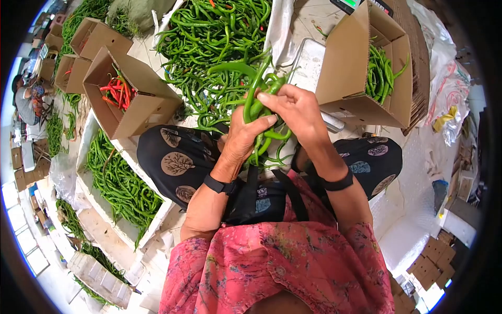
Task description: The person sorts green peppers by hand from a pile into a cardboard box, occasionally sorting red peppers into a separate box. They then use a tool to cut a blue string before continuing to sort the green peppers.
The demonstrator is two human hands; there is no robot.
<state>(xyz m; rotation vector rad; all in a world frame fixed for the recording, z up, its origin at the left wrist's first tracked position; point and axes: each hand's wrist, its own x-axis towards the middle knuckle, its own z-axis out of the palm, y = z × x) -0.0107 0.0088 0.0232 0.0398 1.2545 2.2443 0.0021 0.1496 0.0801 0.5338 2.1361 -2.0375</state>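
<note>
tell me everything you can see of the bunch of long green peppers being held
The bunch of long, slender green peppers looks glossy and smooth, some peppers curved, with tapering ends. They lie at mixed angles, gripped between the bare left hand and right hand, both touching them, in front of the dark, printed trousers. The grip hides parts.

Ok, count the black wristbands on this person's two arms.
2. The left wristband sits just behind the left hand; the right wristband sits behind the right hand. Both wrists show plainly, so none seems hidden there.
</note>
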